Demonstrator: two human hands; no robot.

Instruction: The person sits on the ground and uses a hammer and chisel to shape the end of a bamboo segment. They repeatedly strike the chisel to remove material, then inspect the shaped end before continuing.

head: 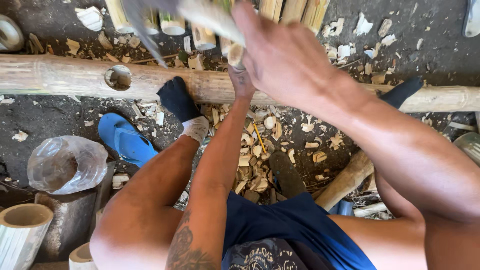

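Right hand, blurred at upper centre of the frame, is closed around a handle whose grey blade sweeps toward the upper left. Left hand, just below it, grips the lower part of a short bamboo piece, which stands between the two hands with its cut end facing the camera. The step in hand is judged to be trimming or shaving this piece with the blade; the next stroke calls for a firm hold below the cutting line and fingers kept out of the blade path. Beneath the forearms, at lower centre, pale bamboo chips lie heaped on dark ground. A socked foot presses on a long bamboo pole crossing the frame, beside a blue sandal. Farther off, along the top edge, cut bamboo sections are stacked.
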